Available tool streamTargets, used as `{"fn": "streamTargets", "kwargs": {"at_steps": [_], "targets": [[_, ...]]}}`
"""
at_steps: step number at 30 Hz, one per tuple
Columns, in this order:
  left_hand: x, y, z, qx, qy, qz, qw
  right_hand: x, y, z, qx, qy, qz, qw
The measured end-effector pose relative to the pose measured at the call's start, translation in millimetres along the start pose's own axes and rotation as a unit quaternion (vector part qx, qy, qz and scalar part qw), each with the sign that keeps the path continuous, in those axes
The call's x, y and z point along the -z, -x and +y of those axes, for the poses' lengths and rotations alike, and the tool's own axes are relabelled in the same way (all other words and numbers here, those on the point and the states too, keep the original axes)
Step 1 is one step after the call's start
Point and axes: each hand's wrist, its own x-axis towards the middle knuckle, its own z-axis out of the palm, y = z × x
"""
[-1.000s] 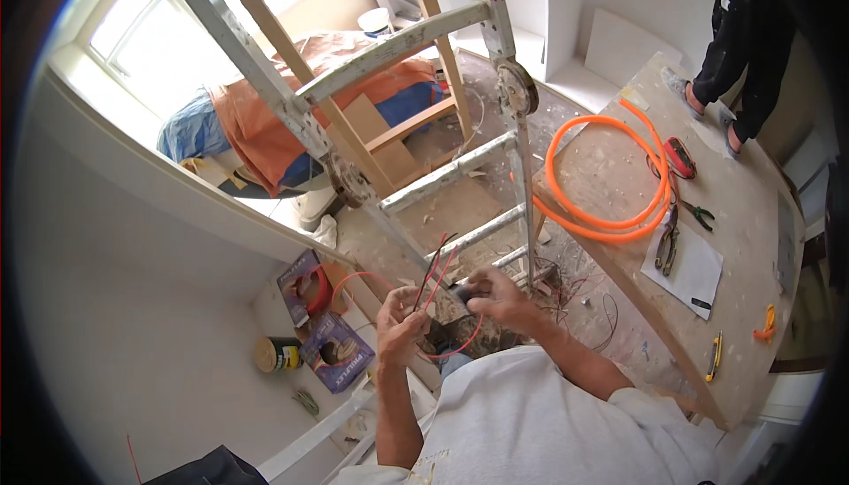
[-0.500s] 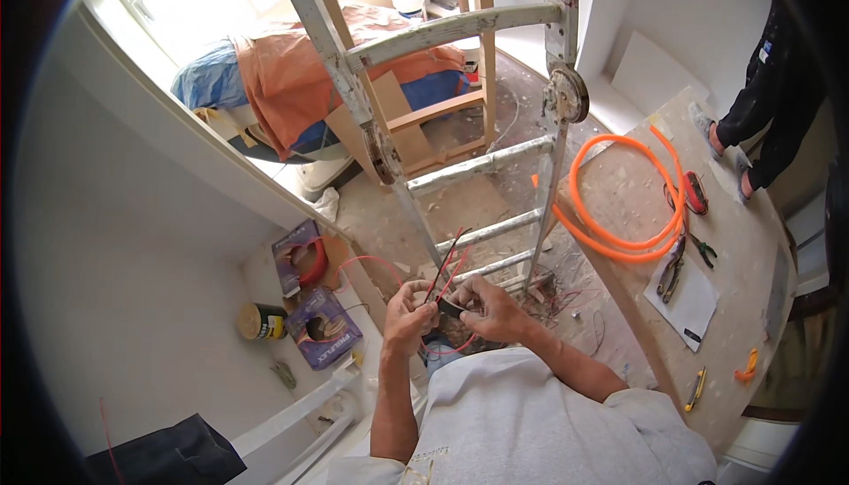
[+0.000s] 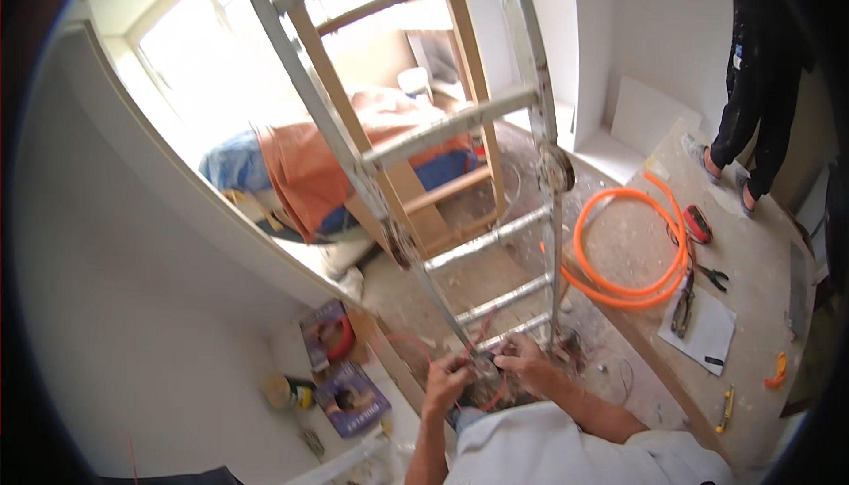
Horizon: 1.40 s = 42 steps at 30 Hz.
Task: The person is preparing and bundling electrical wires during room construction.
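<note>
My left hand (image 3: pixel 447 382) is closed, its fingers pinching thin electrical wires in front of the ladder's foot. Close by on its right, my right hand (image 3: pixel 523 358) is also closed, its fingertips on a short strip of black tape (image 3: pixel 492 360) beside the wires. A red wire (image 3: pixel 409 340) loops left from my hands toward the boxes. Motion blur hides the wire ends and the exact grip. Beyond my hands rises a paint-spattered folding ladder (image 3: pixel 491 240).
Right, a work board (image 3: pixel 641 335) bears a coiled orange hose (image 3: pixel 579 251), pliers (image 3: pixel 683 308), a red tool (image 3: pixel 698 224) and a yellow cutter (image 3: pixel 726 410). Purple wire boxes (image 3: pixel 352 401) and a tin (image 3: pixel 287 391) lie left. A person (image 3: pixel 759 87) stands far right.
The view has tilted up, so the ladder, boxes and board sit lower in the picture. My hands stay close together at the wires and tape, now more blurred.
</note>
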Motion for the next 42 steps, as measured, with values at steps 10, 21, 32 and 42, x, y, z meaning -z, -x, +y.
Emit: {"fn": "streamTargets", "kwargs": {"at_steps": [10,21,32,42], "targets": [[-10,11,-23,0.094,0.038,0.033,0.994,6,-30,41,-0.037,-0.003,0.097,0.995],[26,-21,-28,0.186,0.263,0.019,0.946,-19,-12,24,0.419,0.483,-0.001,0.769],[18,-31,-63,-0.048,-0.164,0.085,0.982,-3,-10,32,0.173,0.406,-0.061,0.895],[7,-24,-79,-0.041,-0.086,-0.022,0.995,35,-54,49,-0.112,-0.212,0.036,0.97]]}}
